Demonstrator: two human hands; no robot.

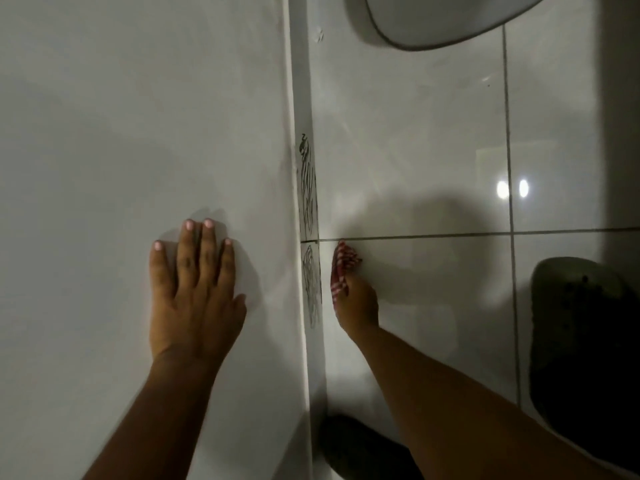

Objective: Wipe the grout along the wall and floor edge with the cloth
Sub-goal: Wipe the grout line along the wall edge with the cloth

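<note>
My right hand (pixel 358 301) is shut on a red-and-white striped cloth (pixel 341 263), whose tip rests on the floor tile just right of the skirting strip. The grout edge (pixel 300 188) between the white wall and the floor runs up the middle of the view. Dark scribbled marks (pixel 308 188) cover the skirting strip above and beside the cloth. My left hand (pixel 195 289) lies flat on the wall, fingers spread, holding nothing.
A white toilet bowl (pixel 440 19) sits at the top right. A dark green clog (pixel 585 341) stands at the right edge and another dark shoe (pixel 356 445) at the bottom centre. Glossy floor tiles with grey grout lines (pixel 509 150) fill the right half.
</note>
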